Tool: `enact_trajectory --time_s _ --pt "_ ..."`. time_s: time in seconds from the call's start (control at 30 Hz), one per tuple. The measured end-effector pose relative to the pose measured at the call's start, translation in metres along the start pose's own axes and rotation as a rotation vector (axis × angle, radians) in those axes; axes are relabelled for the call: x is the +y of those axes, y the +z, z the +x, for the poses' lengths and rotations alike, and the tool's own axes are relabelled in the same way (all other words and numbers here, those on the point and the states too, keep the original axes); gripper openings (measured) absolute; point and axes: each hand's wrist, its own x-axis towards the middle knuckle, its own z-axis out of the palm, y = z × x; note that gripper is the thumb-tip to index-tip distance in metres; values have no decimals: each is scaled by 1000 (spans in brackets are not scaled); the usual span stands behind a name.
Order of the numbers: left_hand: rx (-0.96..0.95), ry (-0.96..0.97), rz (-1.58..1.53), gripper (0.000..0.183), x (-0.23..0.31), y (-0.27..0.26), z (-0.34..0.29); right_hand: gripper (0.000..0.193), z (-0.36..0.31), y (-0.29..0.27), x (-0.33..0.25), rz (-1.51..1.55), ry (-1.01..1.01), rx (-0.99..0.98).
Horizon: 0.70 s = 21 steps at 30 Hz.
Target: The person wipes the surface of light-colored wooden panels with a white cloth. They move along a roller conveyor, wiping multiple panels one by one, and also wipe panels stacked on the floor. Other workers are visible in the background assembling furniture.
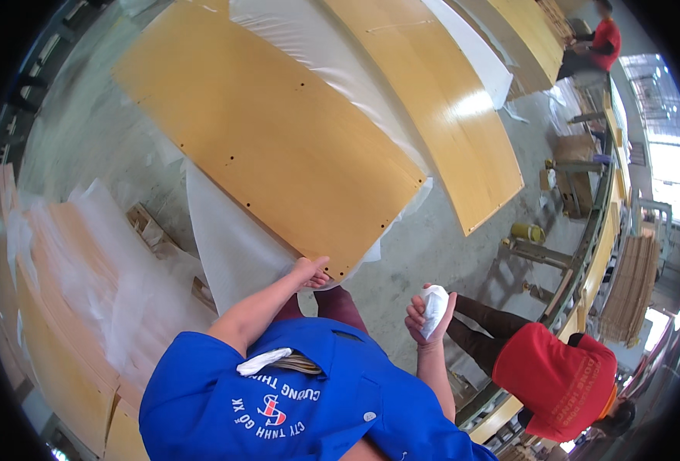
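My left hand point(311, 273) grips the near corner of a broad yellow-brown wooden panel point(263, 123), thumb on top and fingers curled at its edge. Small dark holes run along the panel's edges, with a few more on its face. Thin white foam sheeting point(228, 223) shows beneath it. Held up to the right of the panel, my right hand point(430, 315) is closed around a wadded white cloth point(433, 307), apart from the wood. A second, longer panel point(447, 115) with a glossy face lies beyond, on more white sheeting.
Stacked boards with foam wrap point(117, 284) stand at the left. On the right, a person in a red shirt point(551, 376) is close by, beside a long line of metal supports point(540, 252). Another person point(603, 42) is at the far right. A yellowish can point(527, 231) sits on the floor.
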Motion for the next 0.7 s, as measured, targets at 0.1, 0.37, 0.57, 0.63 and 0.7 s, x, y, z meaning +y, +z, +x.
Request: enact_trajectory --time_s 0.1,0.37,0.57,0.63,0.7 --pt "10 -23 40 58 2 7 5 69 8 -6 10 8 58 -42" --pt "-311 179 691 50 76 10 -6 69 94 28 24 49 177 -255" --pt "394 809 1012 44 189 -86 -12 76 130 95 43 -13 104 -340" --pt "718 674 1244 53 228 -153 -22 76 135 99 54 13 123 -415" --pt "915 504 1356 64 253 -215 -35 76 137 100 73 -27 103 -379"
